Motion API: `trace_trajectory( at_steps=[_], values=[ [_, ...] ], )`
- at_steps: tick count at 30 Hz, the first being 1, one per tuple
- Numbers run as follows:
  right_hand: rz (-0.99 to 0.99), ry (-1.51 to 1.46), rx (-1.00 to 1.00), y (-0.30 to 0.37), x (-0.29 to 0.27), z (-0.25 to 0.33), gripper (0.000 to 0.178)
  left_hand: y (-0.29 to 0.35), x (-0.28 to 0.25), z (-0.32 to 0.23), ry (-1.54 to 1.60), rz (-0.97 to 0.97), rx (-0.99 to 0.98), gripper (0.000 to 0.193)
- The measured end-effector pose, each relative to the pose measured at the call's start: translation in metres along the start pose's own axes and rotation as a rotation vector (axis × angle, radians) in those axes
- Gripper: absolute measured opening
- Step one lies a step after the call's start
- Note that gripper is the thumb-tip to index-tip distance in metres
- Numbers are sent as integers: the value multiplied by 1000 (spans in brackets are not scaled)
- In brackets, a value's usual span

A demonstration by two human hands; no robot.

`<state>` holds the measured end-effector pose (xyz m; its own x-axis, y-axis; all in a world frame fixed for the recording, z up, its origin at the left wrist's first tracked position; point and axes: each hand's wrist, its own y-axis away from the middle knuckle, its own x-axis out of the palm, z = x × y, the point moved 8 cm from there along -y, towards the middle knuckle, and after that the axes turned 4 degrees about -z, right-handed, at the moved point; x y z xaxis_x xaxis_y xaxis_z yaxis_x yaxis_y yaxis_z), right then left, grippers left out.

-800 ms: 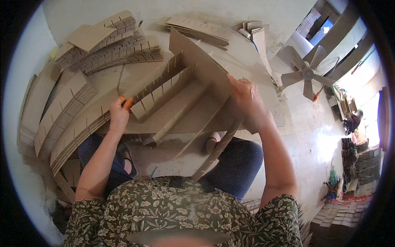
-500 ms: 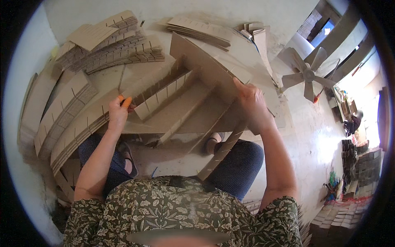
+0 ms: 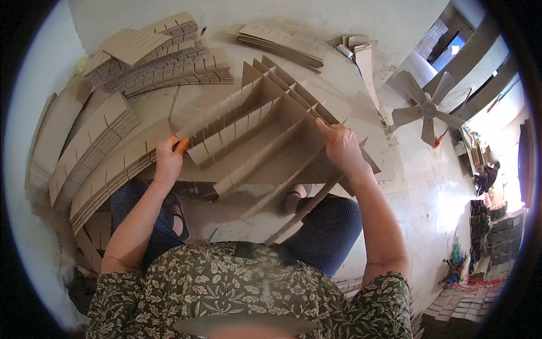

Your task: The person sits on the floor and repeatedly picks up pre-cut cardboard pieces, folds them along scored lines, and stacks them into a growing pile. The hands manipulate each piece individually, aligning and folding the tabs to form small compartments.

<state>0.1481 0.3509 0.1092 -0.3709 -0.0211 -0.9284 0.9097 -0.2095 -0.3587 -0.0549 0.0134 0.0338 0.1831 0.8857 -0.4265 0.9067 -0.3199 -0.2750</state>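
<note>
A cardboard divider of slotted strips stands on edge over the low work surface (image 3: 271, 179). Several long strips (image 3: 259, 158) run side by side from near left to far right. A cross strip (image 3: 276, 93) passes over their far ends, forming small cells there. My left hand (image 3: 169, 163), with orange covers on its fingertips, is closed on the near left end of one long slotted strip (image 3: 226, 107). At the cross strip's right part, my right hand (image 3: 343, 148) grips its upper edge, index finger stretched along it. The fingers' undersides are hidden.
Stacks of slotted cardboard strips (image 3: 178, 70) lie at the far left, with more (image 3: 93, 147) along the left side. Another pile (image 3: 282, 45) sits at the back. A fan (image 3: 429, 110) stands to the right. Further off, a person (image 3: 486, 178) is near stacked material.
The cross strip has dropped lower among the long strips, and their far ends now show beyond it. My right hand has moved slightly nearer. My left hand stays on its strip, shifted slightly right.
</note>
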Motion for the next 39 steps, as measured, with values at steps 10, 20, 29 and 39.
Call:
trace_trajectory(
  at_steps=[10, 20, 29, 39],
  values=[
    [-258, -53, 7, -7, 15, -40, 35, 41, -63, -36, -380, -224, 450, 42],
    [-301, -93, 126, -6, 11, -22, 25, 17, -76, 33, -922, 182, 62, 66],
    [-463, -356, 1, 35, -42, 70, 23, 3, -84, 8, -680, 88, 79, 28],
    [-324, -827, 38, 52, -41, 140, 16, 2, -109, 13, -226, -71, -18, 22]
  ],
)
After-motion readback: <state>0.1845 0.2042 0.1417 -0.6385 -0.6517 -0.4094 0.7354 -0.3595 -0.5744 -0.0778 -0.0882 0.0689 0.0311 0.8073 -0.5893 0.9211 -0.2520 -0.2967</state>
